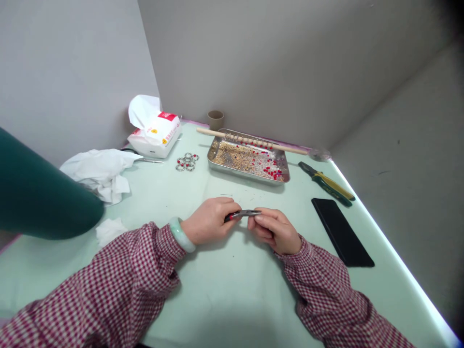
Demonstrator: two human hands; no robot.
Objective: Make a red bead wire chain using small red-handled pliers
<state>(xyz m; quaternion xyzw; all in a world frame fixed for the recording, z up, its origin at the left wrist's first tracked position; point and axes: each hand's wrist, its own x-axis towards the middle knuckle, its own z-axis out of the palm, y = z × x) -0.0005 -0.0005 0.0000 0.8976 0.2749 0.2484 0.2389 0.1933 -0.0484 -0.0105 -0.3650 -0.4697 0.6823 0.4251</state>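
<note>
My left hand (pixel 212 220) is closed around the dark handles of small pliers (pixel 248 212), whose metal jaws point right. At the tip of those jaws, my right hand (pixel 273 227) is pinched shut; whatever its fingers hold is too small to make out. Beyond the hands stands a metal tray (pixel 246 177) with gold, clear and red beads in it. A wooden rod (pixel 290 149) with red-beaded rings on it lies across the tray. Left of the tray rests a small cluster of beaded rings (pixel 187 162).
Larger green-and-yellow pliers (pixel 328 186) and a black phone-like slab (pixel 342 232) lie at the right. A tissue pack (pixel 159 133), crumpled tissues (pixel 101 174) and a big dark green cylinder (pixel 47 193) occupy the left. A small cup (pixel 216 120) stands behind the tray.
</note>
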